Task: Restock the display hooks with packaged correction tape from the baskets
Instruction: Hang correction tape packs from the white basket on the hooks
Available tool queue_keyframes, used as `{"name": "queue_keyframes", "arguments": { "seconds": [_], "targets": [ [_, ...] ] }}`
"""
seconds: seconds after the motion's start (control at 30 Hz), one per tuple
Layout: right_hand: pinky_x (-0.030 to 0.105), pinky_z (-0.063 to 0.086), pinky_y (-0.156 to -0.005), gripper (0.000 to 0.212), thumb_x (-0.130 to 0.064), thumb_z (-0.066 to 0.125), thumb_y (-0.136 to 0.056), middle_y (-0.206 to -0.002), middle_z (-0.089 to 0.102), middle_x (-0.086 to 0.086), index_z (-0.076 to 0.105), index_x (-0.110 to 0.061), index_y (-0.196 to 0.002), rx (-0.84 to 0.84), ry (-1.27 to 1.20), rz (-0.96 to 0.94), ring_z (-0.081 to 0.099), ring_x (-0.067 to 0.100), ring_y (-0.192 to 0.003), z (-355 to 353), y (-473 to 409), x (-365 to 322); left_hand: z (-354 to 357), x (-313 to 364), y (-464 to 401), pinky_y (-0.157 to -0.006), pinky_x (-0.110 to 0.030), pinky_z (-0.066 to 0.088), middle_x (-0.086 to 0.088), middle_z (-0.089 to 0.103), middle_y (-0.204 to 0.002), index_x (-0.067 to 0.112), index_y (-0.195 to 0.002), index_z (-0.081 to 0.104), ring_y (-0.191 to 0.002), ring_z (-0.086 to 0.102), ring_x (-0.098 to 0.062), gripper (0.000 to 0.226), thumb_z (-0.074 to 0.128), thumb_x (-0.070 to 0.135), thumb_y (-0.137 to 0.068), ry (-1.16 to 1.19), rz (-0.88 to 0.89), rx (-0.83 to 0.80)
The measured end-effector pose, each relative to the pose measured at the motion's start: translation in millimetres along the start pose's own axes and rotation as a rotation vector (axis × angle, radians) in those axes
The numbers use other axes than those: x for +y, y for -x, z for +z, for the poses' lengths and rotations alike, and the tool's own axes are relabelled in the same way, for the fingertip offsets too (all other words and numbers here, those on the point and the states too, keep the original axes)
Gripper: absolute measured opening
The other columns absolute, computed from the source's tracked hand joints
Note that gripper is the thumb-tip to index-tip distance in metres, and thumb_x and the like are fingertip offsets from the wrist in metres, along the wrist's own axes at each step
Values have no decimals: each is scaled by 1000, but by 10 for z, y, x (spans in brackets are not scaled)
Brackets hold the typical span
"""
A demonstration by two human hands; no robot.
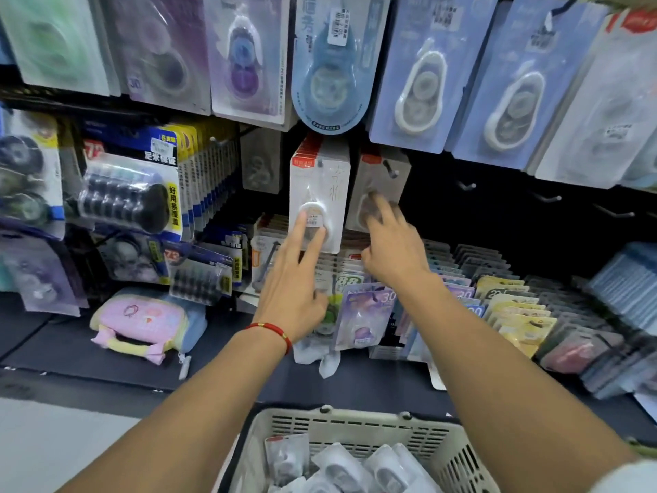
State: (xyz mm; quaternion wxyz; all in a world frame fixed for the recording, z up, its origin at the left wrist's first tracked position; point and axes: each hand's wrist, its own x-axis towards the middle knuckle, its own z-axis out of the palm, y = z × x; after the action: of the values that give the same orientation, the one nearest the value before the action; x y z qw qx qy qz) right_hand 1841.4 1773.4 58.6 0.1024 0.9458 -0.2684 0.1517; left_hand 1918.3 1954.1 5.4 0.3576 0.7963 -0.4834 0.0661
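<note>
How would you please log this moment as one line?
left hand: fingers on white pack on hook | right hand: at blurred grey pack, grip unclear | basket: packs left | empty hooks at right

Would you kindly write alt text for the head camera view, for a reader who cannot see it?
Two bare hands reach to a shop display: the left hand presses straight fingers on a hanging white correction tape pack, while the blurred right hand touches the grey pack beside it. A basket of more packs sits below, and empty hooks show at right.
</note>
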Motion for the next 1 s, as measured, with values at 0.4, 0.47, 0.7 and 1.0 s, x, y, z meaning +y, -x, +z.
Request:
{"name": "queue_keyframes", "arguments": {
  "seconds": [0.4,0.47,0.7,1.0],
  "targets": [
    [40,51,-79,33,-18,54,-99,-133,58,4,63,-16,-131,-53,-284,-10,63,30,-104,125,999,425,156,73,316,-115,-43,39,-9,48,-152,18,-154,43,-141,43,-32,67,61,8,-90,-64,53,-331],
    [42,54,-82,26,-18,57,-97,-117,70,5,70,-18,-119,-125,-312,42,66,32,-100,230,1364,567,241,119,447,-111,-42,43,-8,53,-148,20,-151,47,-137,49,-31,62,62,11,-92,-127,113,-545],
    [44,55,-93,23,-21,56,-100,-117,73,9,71,-16,-116,-716,-209,71,64,32,-110,1039,2483,841,778,271,1156,-105,-42,48,-7,58,-144,26,-145,54,-132,54,-30,47,59,20,-99,-384,168,-1049],
    [55,9,-129,84,-19,60,-103,-176,-10,-3,8,-33,-167,-777,73,-332,-3,27,-163,2093,3484,714,1346,267,2377,-109,-32,44,-5,58,-144,24,-143,57,-134,53,-23,44,61,19,-99,-106,-318,-1050]
  ]
}}
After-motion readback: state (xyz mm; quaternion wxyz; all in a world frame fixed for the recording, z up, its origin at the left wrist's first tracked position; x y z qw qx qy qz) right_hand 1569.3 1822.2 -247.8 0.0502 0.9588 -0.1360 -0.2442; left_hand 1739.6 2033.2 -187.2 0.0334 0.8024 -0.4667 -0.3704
